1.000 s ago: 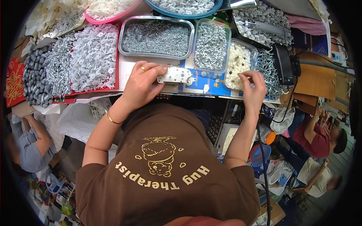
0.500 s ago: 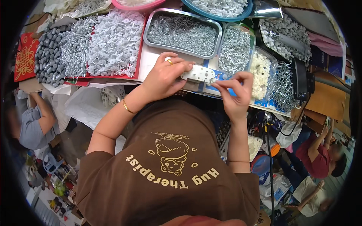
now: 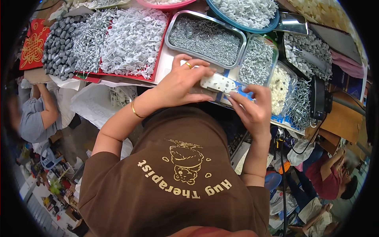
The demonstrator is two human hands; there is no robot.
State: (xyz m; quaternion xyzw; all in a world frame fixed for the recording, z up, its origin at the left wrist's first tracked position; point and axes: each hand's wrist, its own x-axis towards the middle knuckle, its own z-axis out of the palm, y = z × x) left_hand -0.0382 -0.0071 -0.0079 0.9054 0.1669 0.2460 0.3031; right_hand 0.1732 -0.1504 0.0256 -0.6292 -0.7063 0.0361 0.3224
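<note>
A white plate (image 3: pixel 218 82) with several small holes lies near the table's front edge, between my hands. My left hand (image 3: pixel 183 85) is at its left end, fingers and thumb spread apart, the forefinger along the far side and the thumb on the near side. I see no firm grip there. My right hand (image 3: pixel 254 110) is at the plate's right end, thumb and forefinger pinched. A thin small piece seems to show at those fingertips, too small to name. Beyond the plate, a metal tray (image 3: pixel 242 39) holds many small silvery screws.
To the left, a red tray (image 3: pixel 162 51) bears white plastic pieces with pins. Grey cylinders (image 3: pixel 59 49) lie beyond it. To the right are clear tubs of screws and cream pieces (image 3: pixel 279 87). A blue basin (image 3: pixel 272 27) stands behind. Other people sit at both sides.
My left fingers have spread wider at the plate's end. The right hand's pinch stays by the plate's right end. The whole scene has shifted rightward in the picture.
</note>
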